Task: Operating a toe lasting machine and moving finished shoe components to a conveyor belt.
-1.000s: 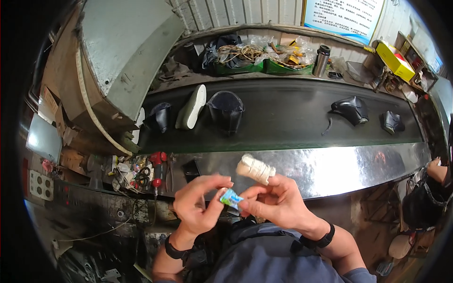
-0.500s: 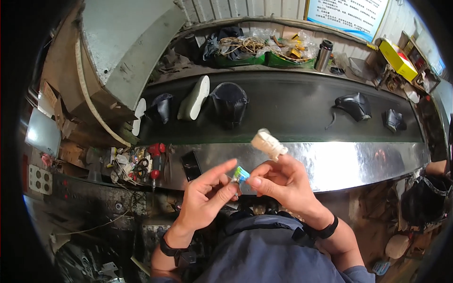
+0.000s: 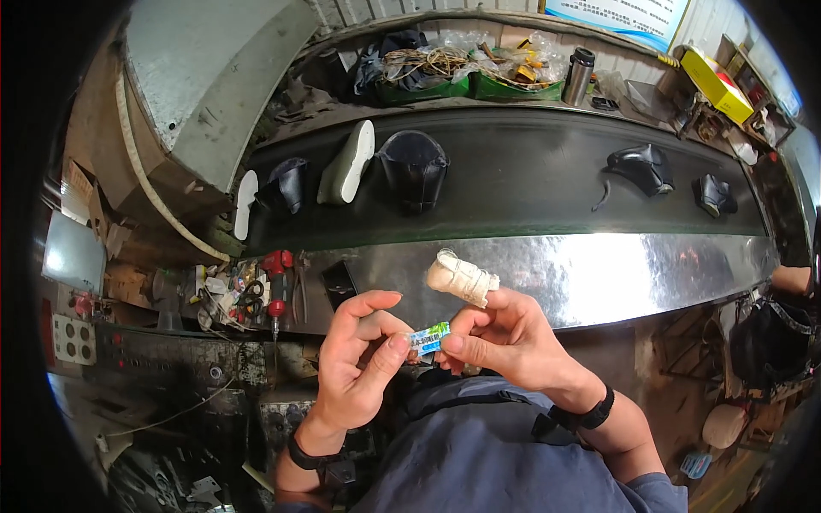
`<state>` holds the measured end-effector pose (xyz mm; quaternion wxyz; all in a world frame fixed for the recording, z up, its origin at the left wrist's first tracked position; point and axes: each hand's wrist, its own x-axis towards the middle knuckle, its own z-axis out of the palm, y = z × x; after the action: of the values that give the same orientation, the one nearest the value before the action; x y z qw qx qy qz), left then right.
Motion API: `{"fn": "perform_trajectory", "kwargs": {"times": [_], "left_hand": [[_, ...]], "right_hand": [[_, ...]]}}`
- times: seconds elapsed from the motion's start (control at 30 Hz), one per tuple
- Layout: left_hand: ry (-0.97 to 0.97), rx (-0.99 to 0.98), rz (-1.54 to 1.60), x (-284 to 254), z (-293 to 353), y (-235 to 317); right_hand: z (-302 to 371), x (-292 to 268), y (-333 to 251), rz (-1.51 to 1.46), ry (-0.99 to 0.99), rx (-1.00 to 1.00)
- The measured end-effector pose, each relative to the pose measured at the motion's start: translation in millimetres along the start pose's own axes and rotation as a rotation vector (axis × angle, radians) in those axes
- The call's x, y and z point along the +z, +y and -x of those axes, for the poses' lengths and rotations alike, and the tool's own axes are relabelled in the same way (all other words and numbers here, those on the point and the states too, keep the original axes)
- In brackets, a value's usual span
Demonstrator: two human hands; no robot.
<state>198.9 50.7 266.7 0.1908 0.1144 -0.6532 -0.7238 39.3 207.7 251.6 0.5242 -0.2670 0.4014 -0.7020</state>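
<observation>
Between my two hands, a small blue-and-green printed wrapper packet (image 3: 429,338) is stretched out in front of my waist. My left hand (image 3: 359,359) pinches its left end between thumb and forefinger, with the other fingers partly curled. At the packet's right end, my right hand (image 3: 513,342) pinches with thumb and forefinger. A thick off-white cloth wrapping (image 3: 462,278) covers one finger of my right hand and sticks out over the metal edge. What lies inside the packet is hidden.
Beyond the metal ledge (image 3: 530,256), a dark conveyor belt (image 3: 522,179) carries black shoe uppers (image 3: 415,171) and pale-soled boots (image 3: 349,162). A red power screwdriver (image 3: 278,282) and a dark phone (image 3: 339,285) lie at left. Green bins (image 3: 513,90) and a steel flask (image 3: 580,77) stand behind.
The packet has turned so its printed face shows more fully, and both hands have come a little lower. The wrapped finger has tilted leftward. The view has shifted slightly.
</observation>
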Motion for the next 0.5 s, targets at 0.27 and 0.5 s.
{"fn": "perform_trajectory", "kwargs": {"times": [0.27, 0.5], "left_hand": [[0.028, 0.073, 0.004, 0, -2, -9], [0.066, 0.068, -0.046, 1, -2, -13]], "right_hand": [[3, -1, 5, 0.02, 0.0, -0.037], [4, -3, 5, 0.012, -0.017, -0.018]]}}
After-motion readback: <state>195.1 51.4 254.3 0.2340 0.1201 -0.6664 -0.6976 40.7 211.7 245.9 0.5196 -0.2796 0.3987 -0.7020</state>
